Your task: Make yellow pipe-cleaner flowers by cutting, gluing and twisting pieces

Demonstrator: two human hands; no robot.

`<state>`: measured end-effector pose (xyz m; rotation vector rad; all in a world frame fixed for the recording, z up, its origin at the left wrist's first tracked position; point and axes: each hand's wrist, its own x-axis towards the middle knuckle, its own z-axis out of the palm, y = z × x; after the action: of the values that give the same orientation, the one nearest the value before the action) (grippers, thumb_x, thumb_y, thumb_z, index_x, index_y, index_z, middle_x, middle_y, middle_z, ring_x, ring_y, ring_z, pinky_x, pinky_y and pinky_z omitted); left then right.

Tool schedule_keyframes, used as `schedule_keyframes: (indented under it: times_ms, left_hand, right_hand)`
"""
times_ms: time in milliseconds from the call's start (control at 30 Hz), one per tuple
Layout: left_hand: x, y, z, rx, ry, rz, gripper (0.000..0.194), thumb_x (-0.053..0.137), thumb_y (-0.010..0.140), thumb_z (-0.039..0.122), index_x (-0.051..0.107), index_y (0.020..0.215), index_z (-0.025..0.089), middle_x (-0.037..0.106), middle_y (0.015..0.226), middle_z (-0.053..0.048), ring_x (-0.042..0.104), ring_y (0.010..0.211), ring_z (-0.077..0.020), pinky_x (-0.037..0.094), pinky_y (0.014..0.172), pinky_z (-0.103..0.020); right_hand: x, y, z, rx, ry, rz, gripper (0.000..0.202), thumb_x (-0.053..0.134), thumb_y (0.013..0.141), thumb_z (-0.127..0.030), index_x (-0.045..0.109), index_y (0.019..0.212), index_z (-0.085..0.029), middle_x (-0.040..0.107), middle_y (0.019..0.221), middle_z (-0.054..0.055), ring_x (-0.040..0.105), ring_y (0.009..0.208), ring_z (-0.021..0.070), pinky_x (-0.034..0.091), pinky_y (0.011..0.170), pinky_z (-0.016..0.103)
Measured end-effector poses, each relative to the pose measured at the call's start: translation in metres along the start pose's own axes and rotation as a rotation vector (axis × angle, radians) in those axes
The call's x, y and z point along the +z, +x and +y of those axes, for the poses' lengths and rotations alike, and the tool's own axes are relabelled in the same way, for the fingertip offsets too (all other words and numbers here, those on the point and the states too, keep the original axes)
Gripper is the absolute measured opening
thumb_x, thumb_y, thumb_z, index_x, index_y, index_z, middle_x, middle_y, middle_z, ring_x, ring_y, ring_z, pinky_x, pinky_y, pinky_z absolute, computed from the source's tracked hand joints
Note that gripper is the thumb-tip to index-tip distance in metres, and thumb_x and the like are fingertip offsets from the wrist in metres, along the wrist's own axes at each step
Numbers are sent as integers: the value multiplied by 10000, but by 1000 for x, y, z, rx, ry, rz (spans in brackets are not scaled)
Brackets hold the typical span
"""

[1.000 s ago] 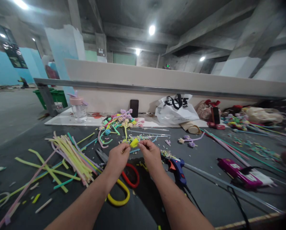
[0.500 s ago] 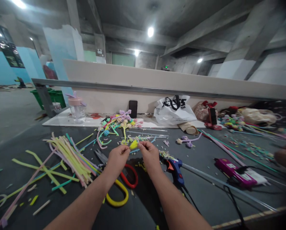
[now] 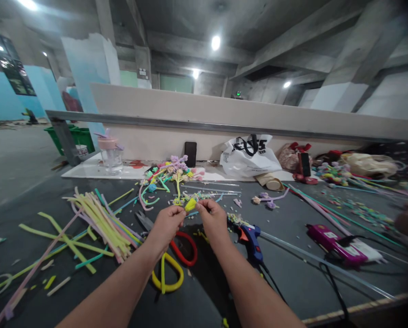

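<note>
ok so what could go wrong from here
The glue gun lies close to the right hand; if it's hot, which I can't tell, a brush could burn. The scissors lie partly under the left forearm, blades beside the left hand, so a careless drop might nick it. The small yellow piece, pinched between fingertips, could slip or get squashed.

Clear bottle [image 3: 111, 159] at left — dark phone [image 3: 190, 154] upright — white bag [image 3: 248, 161] slumped.
</note>
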<state>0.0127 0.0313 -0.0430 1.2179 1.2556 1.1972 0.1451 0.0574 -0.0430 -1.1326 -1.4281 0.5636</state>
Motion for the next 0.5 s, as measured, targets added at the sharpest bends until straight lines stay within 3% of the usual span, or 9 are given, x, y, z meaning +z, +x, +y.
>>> schedule_keyframes:
  times_ms: [500]
  left_hand:
    - [-2,4,-4,77,61,-1,187,535,695,330,570,657,150,394,422,81,266,346,-45,185,391,-194]
  right_hand:
    - [3,1,12,-40,-154,26,105,541,701,-278,581,645,-200,568,627,-14,504,610,158,376,604,264]
